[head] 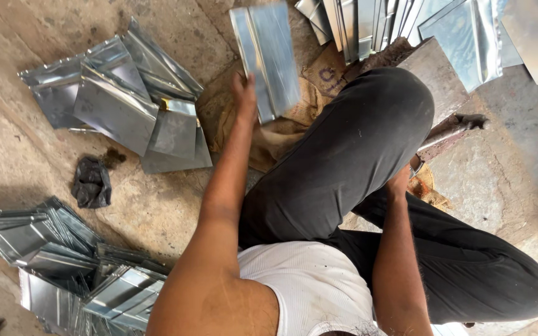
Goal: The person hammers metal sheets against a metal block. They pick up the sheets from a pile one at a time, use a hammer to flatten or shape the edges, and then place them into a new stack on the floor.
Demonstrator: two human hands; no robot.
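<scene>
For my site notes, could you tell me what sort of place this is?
Probably a small sheet-metal workshop: piles of folded shiny metal sheets lie on the bare concrete floor, and the left hand holds another bent metal sheet.

I am holding a folded sheet [266, 59] up in my left hand [244, 93], above the sacking [281, 134] lying on the floor. Left of that hand, a pile of sheets [122, 99] is lying on the floor, with a crumpled rag [91, 182] just nearer me. Further back on my left, beside my elbow, another stack [70, 267] is lying. My raised knee [368, 118] is sitting between my hands. My right hand [398, 182] is resting behind it, near a hammer [453, 129]. Beyond, more sheets [406, 25] are leaning.
</scene>
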